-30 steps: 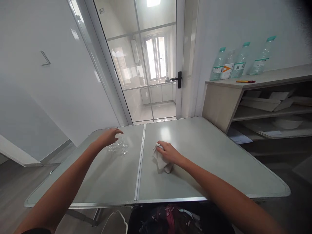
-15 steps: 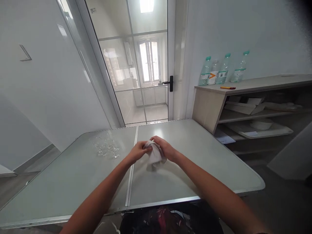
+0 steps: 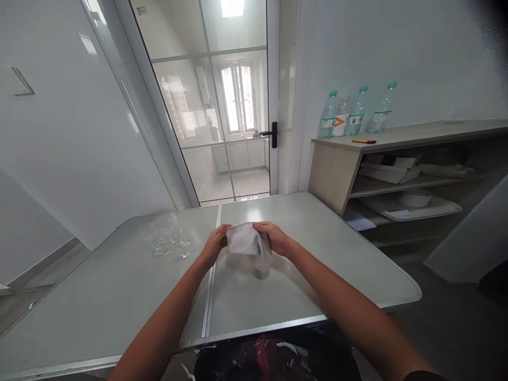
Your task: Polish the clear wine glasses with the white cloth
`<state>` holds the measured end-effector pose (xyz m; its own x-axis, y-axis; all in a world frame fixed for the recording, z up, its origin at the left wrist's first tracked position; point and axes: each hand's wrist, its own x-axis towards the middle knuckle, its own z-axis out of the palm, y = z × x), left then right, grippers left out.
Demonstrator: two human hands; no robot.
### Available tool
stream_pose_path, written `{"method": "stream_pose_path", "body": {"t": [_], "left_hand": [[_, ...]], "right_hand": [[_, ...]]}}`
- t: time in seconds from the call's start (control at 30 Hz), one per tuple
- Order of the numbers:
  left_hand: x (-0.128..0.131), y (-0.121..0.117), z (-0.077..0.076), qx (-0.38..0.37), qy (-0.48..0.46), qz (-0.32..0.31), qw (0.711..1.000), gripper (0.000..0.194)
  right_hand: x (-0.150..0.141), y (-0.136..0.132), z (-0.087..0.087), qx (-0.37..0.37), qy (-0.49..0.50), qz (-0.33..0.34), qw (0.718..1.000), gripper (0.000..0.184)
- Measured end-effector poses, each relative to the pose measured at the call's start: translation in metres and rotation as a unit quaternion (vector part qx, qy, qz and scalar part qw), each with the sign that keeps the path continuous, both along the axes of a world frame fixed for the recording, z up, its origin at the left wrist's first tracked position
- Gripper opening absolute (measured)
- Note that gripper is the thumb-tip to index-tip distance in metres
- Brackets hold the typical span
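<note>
A whitish cloth [image 3: 243,241] is stretched between my two hands over the middle of the table [image 3: 309,286]. My left hand [image 3: 216,242] pinches its left edge, near the metal seam. On the other side, my right hand [image 3: 274,236] grips the upper right part, where the cloth bunches and hangs down in folds. The cloth's lower edge is a little blurred. To the left of my left hand lies a loose tangle of clear, shiny thin material [image 3: 170,244], whose kind I cannot make out.
A wooden shelf unit [image 3: 337,169] stands at the right beyond the table. On its top are several clear bottles [image 3: 355,119], a white paper cup [image 3: 340,126] and a small yellow-red item [image 3: 364,141]. Trays and papers fill its shelves. A glass door [image 3: 242,174] is behind the table.
My hands have moved apart, my left hand going left. The cloth, crumpled between them before, is now spread wider. The view has shifted slightly.
</note>
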<state>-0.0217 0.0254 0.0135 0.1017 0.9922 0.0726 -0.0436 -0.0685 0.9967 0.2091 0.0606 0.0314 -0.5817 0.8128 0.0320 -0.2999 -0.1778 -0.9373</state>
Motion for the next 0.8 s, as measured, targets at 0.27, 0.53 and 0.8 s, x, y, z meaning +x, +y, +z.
{"method": "stream_pose_path", "body": {"t": [0.27, 0.53, 0.8], "left_hand": [[0.023, -0.013, -0.008, 0.002, -0.160, -0.081, 0.984, 0.039], [0.023, -0.015, -0.007, 0.021, -0.121, -0.026, 0.992, 0.045], [0.021, -0.016, -0.007, 0.013, -0.067, -0.073, 0.995, 0.065]], "right_hand": [[0.004, 0.007, -0.007, 0.111, -0.021, -0.050, 0.992, 0.031], [-0.006, -0.003, -0.011, 0.014, 0.052, 0.047, 0.997, 0.035], [0.004, 0.015, -0.024, 0.194, -0.127, 0.045, 0.972, 0.032]]}}
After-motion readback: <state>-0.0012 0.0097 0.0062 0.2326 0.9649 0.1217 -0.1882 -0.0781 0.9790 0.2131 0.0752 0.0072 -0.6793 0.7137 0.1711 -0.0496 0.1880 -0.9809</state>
